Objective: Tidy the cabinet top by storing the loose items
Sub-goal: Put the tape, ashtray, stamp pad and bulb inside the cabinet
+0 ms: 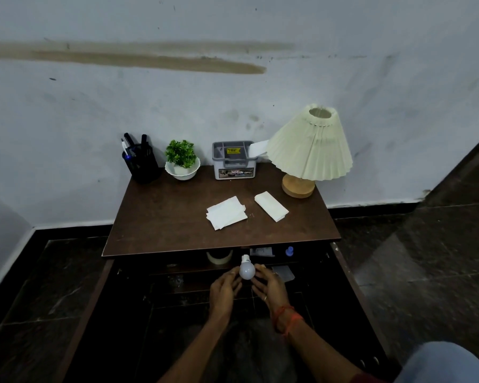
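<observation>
A white light bulb (246,269) is held between my left hand (224,291) and my right hand (270,286), fingertips on either side of its globe, base pointing away from me. It hovers over the open drawer (177,283) just below the front edge of the dark wooden cabinet top (163,217). On the cabinet top lie a stack of white paper napkins (226,213) and a folded white tissue (271,206). Inside the drawer, near its back, I see a tape roll (219,257), a blue-capped small item (289,251) and some papers (261,252).
Along the back of the cabinet top stand a black pen holder (143,163), a small plant in a white bowl (181,160), a grey organiser box (234,160) and a lamp with a pleated shade (310,146). Dark floor surrounds the cabinet; a wall stands behind it.
</observation>
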A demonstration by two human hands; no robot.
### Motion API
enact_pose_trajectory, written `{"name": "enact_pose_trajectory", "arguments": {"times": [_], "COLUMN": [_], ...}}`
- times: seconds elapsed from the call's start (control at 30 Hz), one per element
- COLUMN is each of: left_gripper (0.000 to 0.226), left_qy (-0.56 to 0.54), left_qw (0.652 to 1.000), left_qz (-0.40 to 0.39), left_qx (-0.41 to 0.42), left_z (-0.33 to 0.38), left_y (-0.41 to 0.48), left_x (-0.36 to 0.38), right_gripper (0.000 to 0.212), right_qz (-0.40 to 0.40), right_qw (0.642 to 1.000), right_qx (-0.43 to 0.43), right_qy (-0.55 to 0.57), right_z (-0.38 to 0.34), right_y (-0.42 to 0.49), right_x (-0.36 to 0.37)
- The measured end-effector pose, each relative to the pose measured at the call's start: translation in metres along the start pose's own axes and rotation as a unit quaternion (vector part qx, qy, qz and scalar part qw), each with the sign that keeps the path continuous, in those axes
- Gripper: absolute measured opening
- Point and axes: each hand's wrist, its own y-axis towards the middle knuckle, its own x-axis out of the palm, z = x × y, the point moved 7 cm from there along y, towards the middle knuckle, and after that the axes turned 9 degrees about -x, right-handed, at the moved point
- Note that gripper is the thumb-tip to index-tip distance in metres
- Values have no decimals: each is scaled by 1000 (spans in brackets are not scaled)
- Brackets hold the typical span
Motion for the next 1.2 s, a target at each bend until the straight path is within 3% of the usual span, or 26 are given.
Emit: {"name": "enact_pose_trajectory", "arguments": {"times": [0.3,0.6,0.8,1.2], "left_gripper": [24,22,30,24], "left_qy": [-36,-46,-69,-75], "left_qw": [999,997,995,995], "left_qz": [12,57,64,57], "left_qx": [-24,-27,-19,-17], "left_z": [2,-11,-11,-15], "left_y": [58,121,135,122], "left_x": [9,10,8,7], "right_gripper": [22,25,26,19], "right_qz": [6,16,43,29], "right_qw": [1000,999,999,999], "right_qx": [8,25,32,18], "right_qy": [-6,-26,0,15], "right_z": [6,20,27,19], "right_y": [57,112,122,100], "right_x": [5,9,10,16]}}
